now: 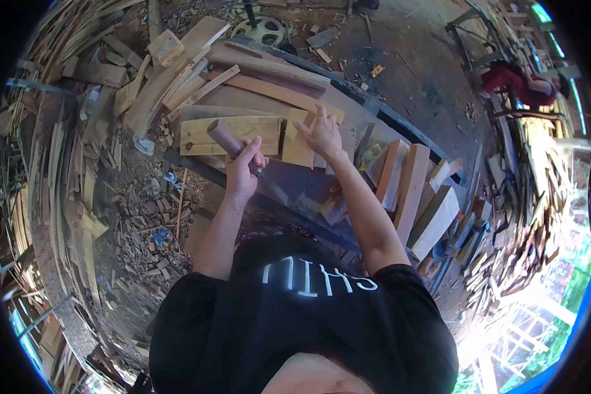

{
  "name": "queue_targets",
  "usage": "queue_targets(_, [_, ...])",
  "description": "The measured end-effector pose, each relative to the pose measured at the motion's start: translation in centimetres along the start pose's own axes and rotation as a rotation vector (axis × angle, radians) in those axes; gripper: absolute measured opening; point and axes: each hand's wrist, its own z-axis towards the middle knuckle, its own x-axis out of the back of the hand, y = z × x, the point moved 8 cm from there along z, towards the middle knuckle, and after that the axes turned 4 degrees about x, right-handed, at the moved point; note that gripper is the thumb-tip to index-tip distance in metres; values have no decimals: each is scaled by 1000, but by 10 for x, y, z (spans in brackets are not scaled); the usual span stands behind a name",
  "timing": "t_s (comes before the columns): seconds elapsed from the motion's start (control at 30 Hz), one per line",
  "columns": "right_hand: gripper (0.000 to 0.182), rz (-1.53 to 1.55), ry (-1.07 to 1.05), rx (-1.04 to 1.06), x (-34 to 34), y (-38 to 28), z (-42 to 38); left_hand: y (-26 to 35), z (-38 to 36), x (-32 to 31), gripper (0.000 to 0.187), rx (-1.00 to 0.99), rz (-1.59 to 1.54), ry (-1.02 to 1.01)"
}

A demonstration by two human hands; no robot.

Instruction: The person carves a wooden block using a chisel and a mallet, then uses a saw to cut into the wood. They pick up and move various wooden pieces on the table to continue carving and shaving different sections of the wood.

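- Where the floor is far to the left of the long yellow board (243, 146), lots of wood bits (148, 220) lie in a big mess.
- Up and left of the long yellow board, some wood pieces (189, 56) sit in a messy heap.
- At the near side of the long yellow board is the left hand (244, 172). It is closed, with its fingers wrapped around a brown round stick (223, 135). The fat end of the stick is over the board.
- Past the far side of the long yellow board, a long thick plank (276, 70) lies on its side.
- Just to the right of the long yellow board is a small yellow board (298, 152).
- Over that small board is the right hand (323, 136). It is open, with its fingers spread, and holds nothing. I cannot tell if its fingers touch the wood.
- Well to the right of the long yellow board, thick wood blocks (410, 187) lean in a row.
- Far off to the right of the long yellow board is a person in red (520, 85).
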Motion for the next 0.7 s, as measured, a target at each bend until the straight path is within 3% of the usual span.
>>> queue_targets(0.2, [79, -118, -209, -112, -18, -20, 18, 17, 4, 44, 20, -67, 65, 130])
queue_targets(0.37, [66, -23, -193, -2, -13, 23, 25, 25, 8, 58, 21, -45, 159, 200])
queue_targets(0.43, [53, 630, -200, 0, 4, 29, 1, 15, 11, 49, 22, 98, 394, 105])
queue_targets(0.47, [53, 623, -200, -5, 9, 30, -9, 12, 12, 45, 22, 103, 388, 104])
queue_targets(0.53, [48, 1202, -203, -104, 17, 22, -28, -5, 18, 25, 22, 209, 538, 6])
queue_targets(0.57, [50, 1326, -232, -104, 21, 14, -34, -6, 21, 15, 22, 210, 543, -4])
queue_targets(0.63, [51, 1458, -219, -72, 19, 5, -37, -20, 20, -19, 35, 360, 568, -252])
queue_targets(0.7, [51, 1622, -254, -46, 24, -2, -39, -27, 21, -43, 41, 435, 561, -303])
